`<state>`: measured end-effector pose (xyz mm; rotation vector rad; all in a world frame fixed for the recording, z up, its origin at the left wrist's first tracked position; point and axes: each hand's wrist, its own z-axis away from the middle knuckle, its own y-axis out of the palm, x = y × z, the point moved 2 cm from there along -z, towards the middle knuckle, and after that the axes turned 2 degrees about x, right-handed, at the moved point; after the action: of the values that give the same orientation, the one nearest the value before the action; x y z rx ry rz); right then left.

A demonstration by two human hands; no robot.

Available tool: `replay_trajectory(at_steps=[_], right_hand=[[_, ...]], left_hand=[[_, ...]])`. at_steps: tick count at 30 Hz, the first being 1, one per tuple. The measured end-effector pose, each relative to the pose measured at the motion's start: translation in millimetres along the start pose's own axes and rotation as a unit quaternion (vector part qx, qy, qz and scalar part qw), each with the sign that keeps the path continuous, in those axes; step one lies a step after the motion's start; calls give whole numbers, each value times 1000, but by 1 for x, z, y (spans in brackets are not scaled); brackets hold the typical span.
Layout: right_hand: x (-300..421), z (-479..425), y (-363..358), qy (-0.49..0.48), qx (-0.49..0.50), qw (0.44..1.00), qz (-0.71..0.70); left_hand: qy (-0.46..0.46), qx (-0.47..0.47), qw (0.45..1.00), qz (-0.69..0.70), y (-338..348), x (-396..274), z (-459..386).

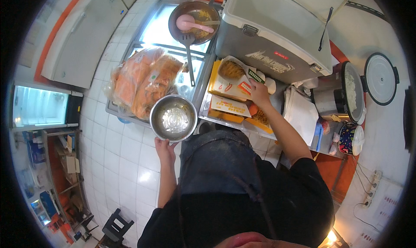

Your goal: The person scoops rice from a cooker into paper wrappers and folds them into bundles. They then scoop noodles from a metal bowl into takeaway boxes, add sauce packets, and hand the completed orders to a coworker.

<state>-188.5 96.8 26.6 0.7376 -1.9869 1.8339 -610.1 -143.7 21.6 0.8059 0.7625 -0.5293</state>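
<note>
My left hand [165,148] grips the rim of a round metal bowl [156,122], which has food residue on its inner wall. The bowl is held out over the edge of the glass-topped counter. My right hand [260,91] reaches over the counter at the right, at the edge of stacked yellow-and-white cardboard food boxes [227,104]. Its fingertips are beside small red and green printed packets [244,87]; whether they grip anything is unclear. Just beyond lies a pale container of brown crumbly food [231,69]. An orange-edged box of brown food [260,115] lies partly under my right forearm.
A wok [175,12] holds a pink ladle [186,22]; a slotted turner [189,62] lies against it. Bagged orange food packs [143,82] cover the near counter. A large grey cooler box [234,40], paper sheets [297,114] and an open rice cooker [326,92] stand rightward.
</note>
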Motion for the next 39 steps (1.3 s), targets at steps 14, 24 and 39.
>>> replay_trajectory(at_steps=[14, 24, 39], right_hand=[[21, 20, -40, 47, -21, 999, 15], [109, 45, -57, 256, 287, 829, -407], [293, 56, -17, 75, 502, 766, -395]], left_hand=[[0, 11, 1000, 3, -6, 4, -2], [-3, 6, 1000, 14, -3, -6, 0], [46, 89, 993, 60, 61, -81, -32]])
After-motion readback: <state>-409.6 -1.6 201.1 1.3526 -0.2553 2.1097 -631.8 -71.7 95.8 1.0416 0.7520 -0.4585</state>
